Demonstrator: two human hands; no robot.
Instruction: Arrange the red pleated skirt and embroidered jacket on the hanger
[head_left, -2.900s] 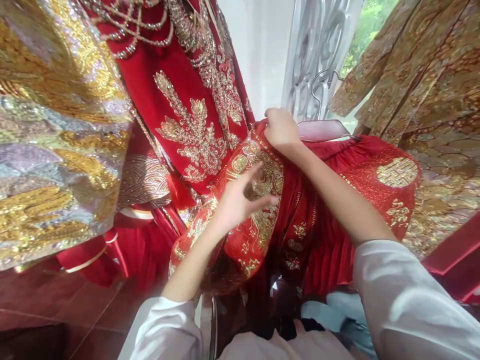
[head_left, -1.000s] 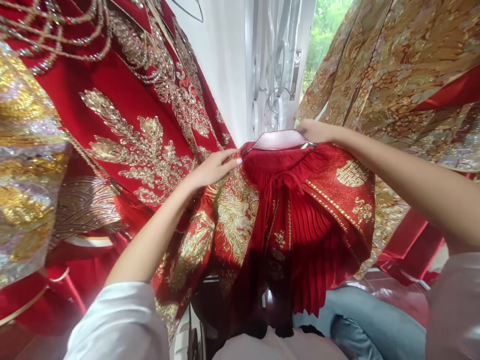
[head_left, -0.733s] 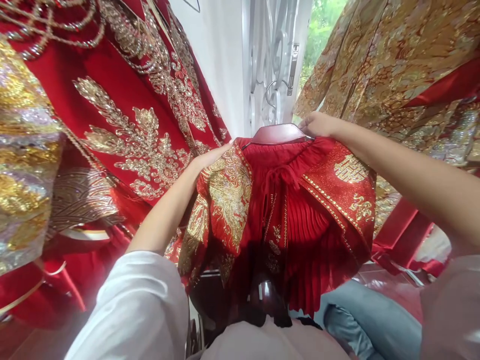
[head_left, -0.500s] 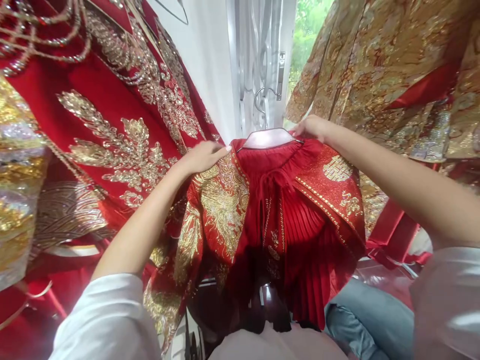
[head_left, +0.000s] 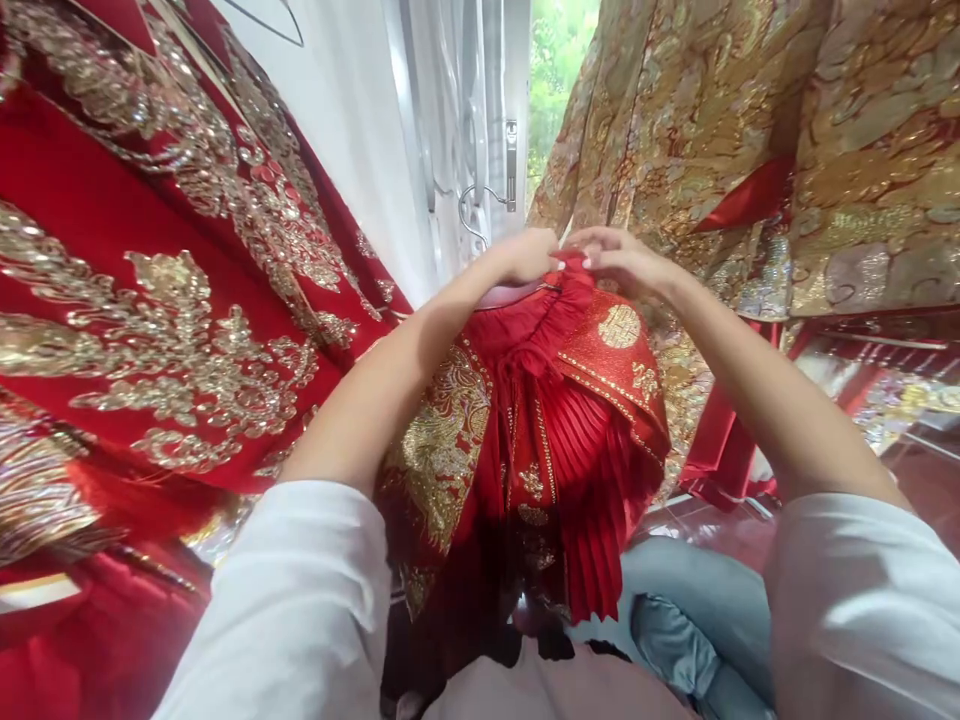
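A red pleated skirt (head_left: 570, 440) with gold embroidery hangs from a pinkish hanger (head_left: 504, 294) with a metal hook (head_left: 471, 210). Both my hands meet at the top of its waistband. My left hand (head_left: 525, 255) pinches the red cloth just above the hanger bar. My right hand (head_left: 619, 255) grips the same waistband edge from the right, fingertips almost touching the left hand. A gold round emblem (head_left: 619, 326) shows on the skirt's right panel. Most of the hanger is hidden by my left forearm.
A red robe with heavy gold beading (head_left: 172, 300) hangs close on the left. A gold brocade garment (head_left: 712, 130) hangs on the right. Behind stand a white wall and a window grille (head_left: 465, 110). My blue trouser leg (head_left: 675, 610) and a red floor lie below.
My left hand has slid from the skirt's left edge to the middle of the waistband, meeting my right hand. The view has turned left, so the skirt looks narrower and farther.
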